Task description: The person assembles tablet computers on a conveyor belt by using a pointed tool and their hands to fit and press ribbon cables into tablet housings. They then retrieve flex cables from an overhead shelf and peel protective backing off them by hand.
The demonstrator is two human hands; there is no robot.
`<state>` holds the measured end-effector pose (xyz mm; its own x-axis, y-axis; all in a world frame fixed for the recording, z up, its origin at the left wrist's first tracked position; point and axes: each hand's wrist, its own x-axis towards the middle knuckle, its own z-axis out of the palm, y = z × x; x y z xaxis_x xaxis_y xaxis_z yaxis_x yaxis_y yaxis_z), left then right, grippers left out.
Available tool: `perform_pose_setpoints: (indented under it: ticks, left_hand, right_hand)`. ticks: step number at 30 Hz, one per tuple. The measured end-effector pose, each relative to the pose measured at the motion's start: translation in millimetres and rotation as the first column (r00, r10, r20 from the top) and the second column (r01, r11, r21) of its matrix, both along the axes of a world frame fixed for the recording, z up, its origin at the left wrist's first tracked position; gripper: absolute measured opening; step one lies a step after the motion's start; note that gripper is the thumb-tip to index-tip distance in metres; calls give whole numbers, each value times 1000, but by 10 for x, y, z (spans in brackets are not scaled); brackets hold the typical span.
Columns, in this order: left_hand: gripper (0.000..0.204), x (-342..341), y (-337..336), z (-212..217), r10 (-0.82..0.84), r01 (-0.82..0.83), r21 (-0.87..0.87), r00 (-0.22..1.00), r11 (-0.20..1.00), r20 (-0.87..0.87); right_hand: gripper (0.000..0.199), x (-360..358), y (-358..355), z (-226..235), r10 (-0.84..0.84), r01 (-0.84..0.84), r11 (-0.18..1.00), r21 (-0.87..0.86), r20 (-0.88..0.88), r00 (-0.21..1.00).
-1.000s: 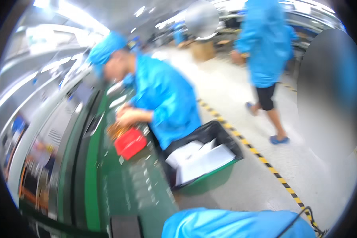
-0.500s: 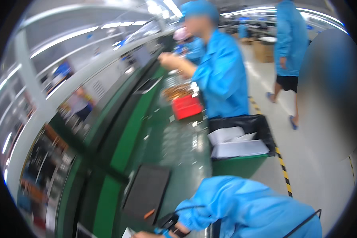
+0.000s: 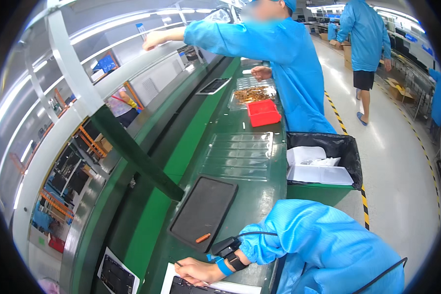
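Note:
My right hand [image 3: 201, 272] comes in from the lower right in a blue sleeve, with a black wrist device and a blue band at the wrist. Its fingers are curled around a thin dark tool [image 3: 179, 264], whose kind I cannot make out. Beneath the hand, cut off by the lower edge, lies a flat dark panel with a white border [image 3: 230, 288]. Just beyond is a black tray-like mat [image 3: 206, 203] with a small copper-coloured piece [image 3: 203, 238] on it. My left hand is not in view.
A clear plastic tray [image 3: 237, 157], a red bin [image 3: 263, 112] and a heap of copper-coloured pieces [image 3: 254, 94] are farther along the green bench. A black-lined bin [image 3: 353, 147] stands beside it. A green post [image 3: 132, 152] rises at left. A co-worker [image 3: 299, 73] reaches over the line.
My view has shifted and steadied, bringing my right hand and the white-bordered panel further into sight. The co-worker has stretched an arm out to the left. Another person has walked farther off.

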<state>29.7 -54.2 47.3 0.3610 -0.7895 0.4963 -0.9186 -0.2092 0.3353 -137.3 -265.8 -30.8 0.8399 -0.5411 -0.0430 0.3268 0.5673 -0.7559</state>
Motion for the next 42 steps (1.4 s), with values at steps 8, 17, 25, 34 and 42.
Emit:
perform_pose_setpoints:
  ticks: [8, 17, 25, 34, 42]
  left_hand:
    - [28, 193, -29, -218, 247, -233, 108, 959, 966, -137]
    - [32, 294, -1, -297, 155, -145, 94, 981, 985, -113]
    - [30, 344, -10, -377, 89, -88, 13, 991, 996, -105]
    - [30, 268, -12, -263, 90, -83, 76, 991, 994, -98]
    - [30, 266, -23, -258, 100, -91, 95, 990, 991, -96]
  right_hand:
    - [19, -43, -42, -61, 59, -58, 996, 75, -15, 998]
    - [15, -45, -60, -54, 71, -71, 997, 5, -9, 997]
    - [18, -25, -77, -53, 74, -75, 997, -27, -25, 997]
    - [24, -37, -51, -5, 63, -72, 992, -103, -83, 995]
    - [25, -45, -27, 14, -3, -5, 983, -182, -43, 999]
